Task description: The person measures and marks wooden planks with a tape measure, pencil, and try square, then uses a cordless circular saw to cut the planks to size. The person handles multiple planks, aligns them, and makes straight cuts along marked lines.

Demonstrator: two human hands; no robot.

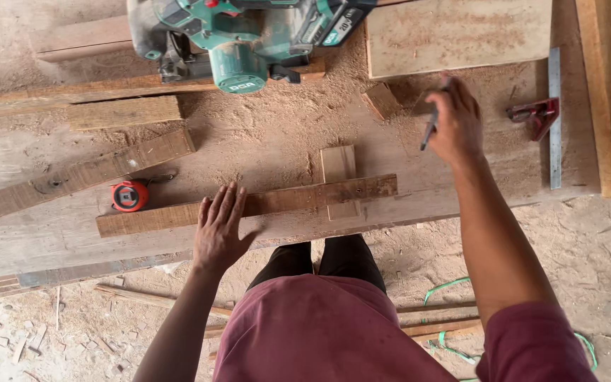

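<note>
Workbench [44, 240], sawdusted; green mitre saw [242, 39] far beyond the left hand. Long strip [263, 204]: left hand [219, 230] flat, fingers spread (keep firm downward pressure). Right hand [455, 124] clenched around pencil [431, 126], beyond strip's end. Tape measure [129, 196] left of left hand.

Our left hand [218, 228] lies flat, palm down, fingers together and stretched forward, arm straight behind it. Our right hand [454, 122] reaches further ahead, fingers curled in a pinch, forearm extended, wrist level.
</note>
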